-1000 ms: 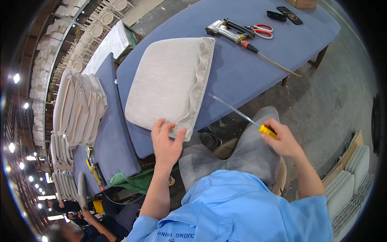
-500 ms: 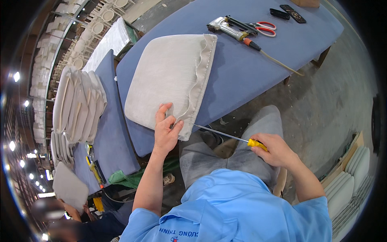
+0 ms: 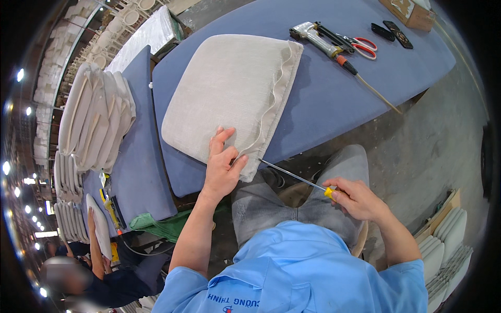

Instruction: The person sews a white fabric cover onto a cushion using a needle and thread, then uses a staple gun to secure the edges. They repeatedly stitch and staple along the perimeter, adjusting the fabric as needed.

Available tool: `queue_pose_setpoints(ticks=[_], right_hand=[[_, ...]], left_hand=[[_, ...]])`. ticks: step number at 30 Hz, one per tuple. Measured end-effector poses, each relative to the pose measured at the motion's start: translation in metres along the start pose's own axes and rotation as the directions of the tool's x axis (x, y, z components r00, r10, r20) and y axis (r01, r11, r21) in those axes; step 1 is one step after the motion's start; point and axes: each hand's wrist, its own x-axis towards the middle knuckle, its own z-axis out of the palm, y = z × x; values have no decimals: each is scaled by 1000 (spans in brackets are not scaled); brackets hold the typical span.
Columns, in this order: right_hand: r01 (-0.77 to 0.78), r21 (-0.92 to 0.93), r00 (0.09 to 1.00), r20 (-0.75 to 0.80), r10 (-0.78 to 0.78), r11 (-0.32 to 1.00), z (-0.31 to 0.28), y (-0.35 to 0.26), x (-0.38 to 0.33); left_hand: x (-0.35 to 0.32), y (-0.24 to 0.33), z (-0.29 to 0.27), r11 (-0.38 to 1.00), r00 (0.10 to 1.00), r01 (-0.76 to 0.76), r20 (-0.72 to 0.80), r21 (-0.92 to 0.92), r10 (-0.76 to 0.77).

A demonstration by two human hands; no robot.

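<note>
A pale grey upholstered cushion (image 3: 219, 88) lies on the blue padded table, its loose fabric edge with a wavy seam running along the right side. My left hand (image 3: 225, 169) grips its near corner, thumb by the seam and fingers bent on top of the fabric. In my right hand (image 3: 360, 199), held over my thigh, is a screwdriver (image 3: 295, 176) with a yellow handle and a long thin metal shaft. The shaft's tip meets the cushion's right edge close to my left hand; whether it goes under the fabric I cannot tell.
Beyond the cushion on the blue table (image 3: 360, 94) lie a staple gun (image 3: 318, 39) with a hose, red-handled scissors (image 3: 365, 48), a black phone-like device (image 3: 398, 34) and a cardboard box (image 3: 409, 14). Stacked cushions (image 3: 96, 117) stand left; a co-worker (image 3: 112, 279) holds a panel (image 3: 99, 224).
My right hand has closed further over the yellow handle, and the screwdriver tip stays at the cushion edge. The co-worker's panel has turned nearly edge-on. The whole view has shifted slightly.
</note>
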Motion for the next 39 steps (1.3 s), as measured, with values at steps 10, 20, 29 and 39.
queue_pose_setpoints(ticks=[10,20,29,39], right_hand=[[-33,-36,998,46,35,999,-12,-20,3],[8,-267,1000,26,-1,964,-26,-54,3],[112,-545,989,-23,-148,831,-24,-94,-3],[27,-828,997,-16,-72,560,-4,-155,-7]], left_hand=[[-1,-1,1,999,999,-40,-28,28,41],[-2,-1,2,1000,999,-25,-28,1,25],[-3,-3,3,999,998,-35,-43,-4,35],[-3,0,8,1000,998,-28,-55,-9,28]])
